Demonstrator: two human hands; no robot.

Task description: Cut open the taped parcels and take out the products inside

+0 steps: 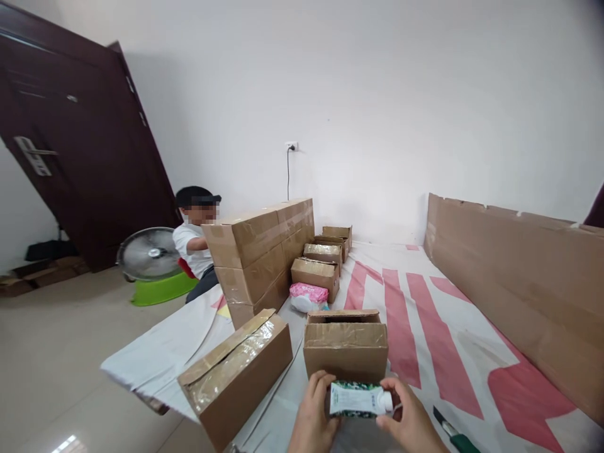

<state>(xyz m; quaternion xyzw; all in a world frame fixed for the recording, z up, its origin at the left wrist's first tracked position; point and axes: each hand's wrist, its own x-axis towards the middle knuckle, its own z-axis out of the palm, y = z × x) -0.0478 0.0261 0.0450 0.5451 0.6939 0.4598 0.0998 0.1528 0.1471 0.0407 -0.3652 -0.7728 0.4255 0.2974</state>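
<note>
Between my two hands lies a small drink carton (355,399), white with green patterned edges and a white screw cap pointing right. My left hand (315,412) grips its bottom end, fingers wrapped round it. At the cap end, the thumb and fingers of my right hand (408,415) close on the carton. Just beyond them stands a brown cardboard box (346,352) with its top flap partly raised. A utility knife (453,431) with a dark blade and green handle rests on the cloth to the right of my right hand.
A long taped box (240,371) sits left. Stacked cartons (264,251) form a wall, with smaller boxes (315,274) and a pink-and-white packet (309,296) beside it. A person (195,239) in a cap sits behind, near a fan (148,253). A cardboard panel (514,283) stands right.
</note>
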